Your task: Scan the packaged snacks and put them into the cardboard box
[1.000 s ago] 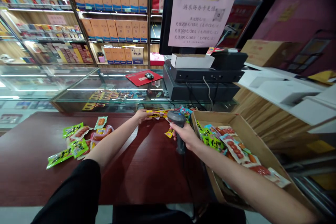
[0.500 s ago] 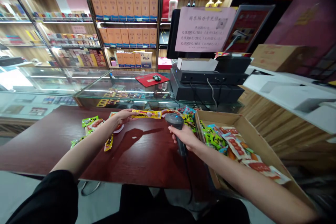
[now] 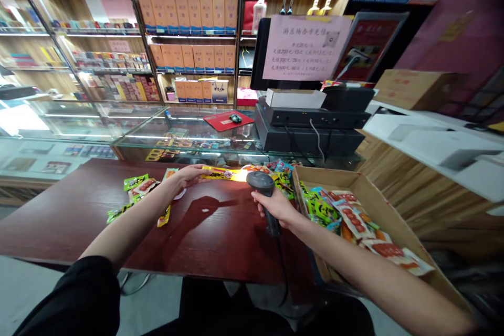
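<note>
Pinched at its left end, a long yellow snack packet is held level above the table by my left hand. My right hand is wrapped round the handle of a dark grey barcode scanner, whose head faces the packet's right end. Bright light from the scanner glows on that end. Below my left forearm lie green and red-white snack packets and another yellow packet. More snack packets lie behind the scanner.
An open cardboard box with several snack packets stands at the right of the brown table. Behind the table is a glass counter with a red mouse pad and a monitor bearing a pink sign. The scanner's cable hangs over the front edge.
The scanner's light has come on and now shines on the yellow packet's right end. The packet has moved slightly right, closer to the scanner head.
</note>
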`<state>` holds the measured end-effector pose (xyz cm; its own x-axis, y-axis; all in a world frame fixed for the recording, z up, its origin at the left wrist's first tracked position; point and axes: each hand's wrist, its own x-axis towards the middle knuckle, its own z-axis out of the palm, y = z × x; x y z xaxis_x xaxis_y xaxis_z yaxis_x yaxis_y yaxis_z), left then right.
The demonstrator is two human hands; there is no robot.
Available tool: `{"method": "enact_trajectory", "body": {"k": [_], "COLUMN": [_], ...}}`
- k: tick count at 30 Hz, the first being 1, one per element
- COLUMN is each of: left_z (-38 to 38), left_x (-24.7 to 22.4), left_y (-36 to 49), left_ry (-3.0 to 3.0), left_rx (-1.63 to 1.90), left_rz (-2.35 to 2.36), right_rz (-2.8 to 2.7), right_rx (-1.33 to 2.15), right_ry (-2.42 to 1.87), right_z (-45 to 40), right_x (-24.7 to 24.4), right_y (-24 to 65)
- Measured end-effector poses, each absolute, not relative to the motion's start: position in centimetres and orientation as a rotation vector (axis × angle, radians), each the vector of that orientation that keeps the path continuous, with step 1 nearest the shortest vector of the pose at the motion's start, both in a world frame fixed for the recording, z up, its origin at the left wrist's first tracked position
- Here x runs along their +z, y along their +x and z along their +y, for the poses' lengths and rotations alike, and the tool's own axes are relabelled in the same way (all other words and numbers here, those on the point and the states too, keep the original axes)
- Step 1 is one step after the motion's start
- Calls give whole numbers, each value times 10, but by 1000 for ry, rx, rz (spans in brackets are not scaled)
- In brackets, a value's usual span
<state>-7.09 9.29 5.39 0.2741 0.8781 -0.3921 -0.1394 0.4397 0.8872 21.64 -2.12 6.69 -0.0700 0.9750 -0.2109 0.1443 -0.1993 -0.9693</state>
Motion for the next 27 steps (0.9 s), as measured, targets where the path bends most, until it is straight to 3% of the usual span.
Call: {"method": "enact_trajectory", "body": {"k": [12, 27], "left_z": [99, 75], "left_x": [71, 104], "left_y": [-33, 230], "left_ry": [895, 1051], "left_rx": [752, 333], "left_rz": [1025, 542], "right_rz": [-1132, -647], "right_rx": [1319, 1011], "right_ry": [-1373, -1371], "right_z": [-35, -126], "right_x": [83, 114], "right_y": [254, 390]}}
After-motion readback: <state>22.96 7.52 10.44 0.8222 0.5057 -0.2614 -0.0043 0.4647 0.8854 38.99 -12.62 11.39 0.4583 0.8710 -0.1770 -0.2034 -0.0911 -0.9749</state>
